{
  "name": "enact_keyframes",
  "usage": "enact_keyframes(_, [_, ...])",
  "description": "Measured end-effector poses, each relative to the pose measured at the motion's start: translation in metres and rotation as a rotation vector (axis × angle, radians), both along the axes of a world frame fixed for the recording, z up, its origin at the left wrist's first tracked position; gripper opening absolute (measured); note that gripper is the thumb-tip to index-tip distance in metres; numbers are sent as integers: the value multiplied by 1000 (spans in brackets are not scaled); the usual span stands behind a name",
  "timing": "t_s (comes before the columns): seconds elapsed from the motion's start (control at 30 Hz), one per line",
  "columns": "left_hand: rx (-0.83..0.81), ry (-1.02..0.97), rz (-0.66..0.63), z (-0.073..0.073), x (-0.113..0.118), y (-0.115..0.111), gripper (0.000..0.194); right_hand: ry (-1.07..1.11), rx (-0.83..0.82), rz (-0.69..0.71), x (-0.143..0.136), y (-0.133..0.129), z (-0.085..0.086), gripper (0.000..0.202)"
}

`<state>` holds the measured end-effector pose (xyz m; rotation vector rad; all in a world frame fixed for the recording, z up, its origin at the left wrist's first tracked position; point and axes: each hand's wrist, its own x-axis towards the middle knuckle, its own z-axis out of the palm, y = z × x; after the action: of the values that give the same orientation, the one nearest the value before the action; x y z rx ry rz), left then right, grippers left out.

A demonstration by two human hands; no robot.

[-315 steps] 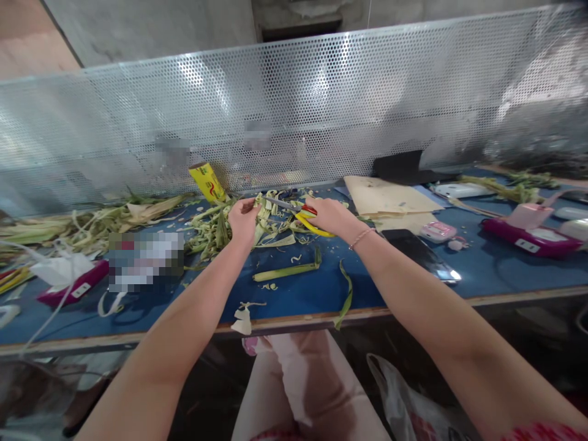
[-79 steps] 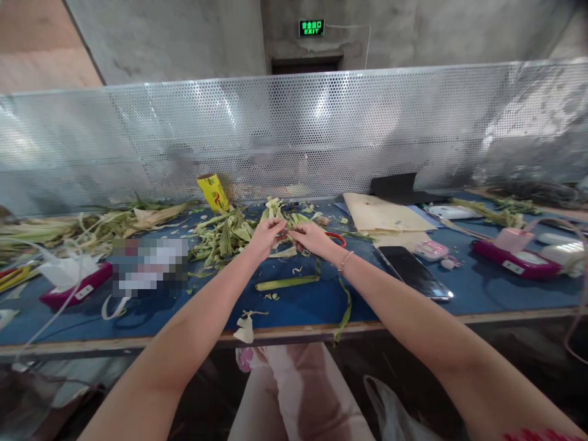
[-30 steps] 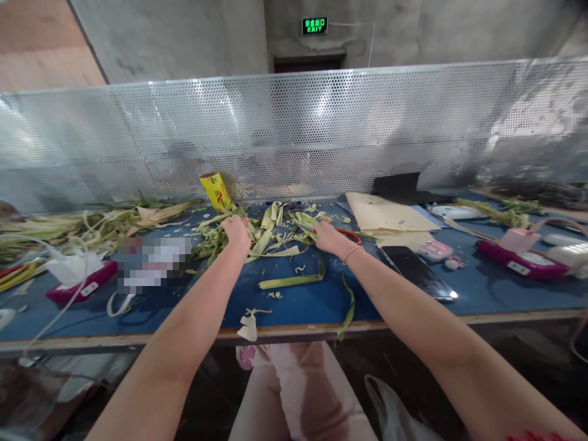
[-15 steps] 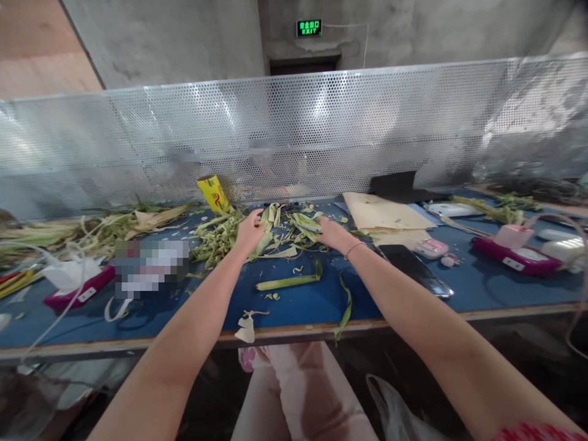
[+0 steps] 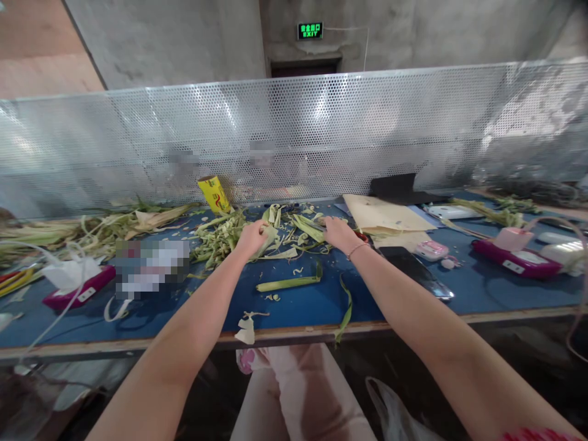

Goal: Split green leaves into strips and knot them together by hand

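My left hand [image 5: 252,239] is closed, its curled fingertips on a pale green husk leaf [image 5: 269,237] at the middle of the table. Just left of it lies a pile of short cut green pieces [image 5: 215,239]. Over the right side of the scraps, my right hand [image 5: 339,234] is closed around what look like scissors; a grey blade points left from the fingers and a bit of red handle [image 5: 362,236] shows behind the wrist. More leaf strips [image 5: 305,228] lie between both hands. Nearer me rests a green stalk piece [image 5: 288,283].
A yellow tube-like packet [image 5: 214,195] stands by the perforated metal screen [image 5: 316,135]. On the right are brown paper [image 5: 390,213], a black phone [image 5: 416,271], a pink case [image 5: 432,249] and a purple power strip [image 5: 517,258]. Long husks [image 5: 156,219] and another purple strip [image 5: 78,289] lie left.
My left fingers have curled in from a looser pose onto the leaf, with the hand slightly lower. My right hand has shifted a little to the right, with the blade.
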<state>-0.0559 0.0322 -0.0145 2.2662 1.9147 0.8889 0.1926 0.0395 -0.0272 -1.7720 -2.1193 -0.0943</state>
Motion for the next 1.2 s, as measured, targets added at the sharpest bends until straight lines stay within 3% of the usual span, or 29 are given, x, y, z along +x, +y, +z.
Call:
enact_keyframes(0.17, [130, -288, 17, 7, 9, -7, 47, 261, 138, 261, -21, -6, 4, 18])
enact_keyframes(0.3, [222, -342, 12, 12, 17, -17, 55, 451, 146, 424, -42, -17, 5, 20])
enact_keyframes(0.4, [253, -316, -14, 15, 22, -22, 52, 548, 99, 460, -53, -22, 4, 27])
enact_keyframes(0.53, [214, -331, -160, 15, 29, -24, 46, 689, 80, 490, -58, -21, 2, 25])
enact_keyframes(0.67, [134, -400, -304, 12, 37, -23, 36, 778, 21, 462, -55, -20, 6, 15])
enact_keyframes(0.8, [21, -542, -431, 10, 34, -20, 41, 1023, -82, 391, -51, -19, 12, 14])
enact_keyframes(0.87, [69, -554, -368, 11, 29, -19, 47, 1182, -81, 350, -49, -18, 14, 12])
enact_keyframes(1.0, [330, -392, -86, 18, 20, -21, 52, 1582, -27, 345, -44, -16, 19, 8])
enact_keyframes(1.07, [398, -454, 49, 21, 17, -20, 53, 1779, -35, 385, -41, -16, 22, 5])
enact_keyframes(1.13, [318, -653, 75, 23, 14, -17, 54, 1919, -45, 431, -36, -15, 25, 4])
enact_keyframes(1.2, [110, -927, 55, 23, 11, -12, 57, 2016, -46, 448, -31, -15, 29, 4])
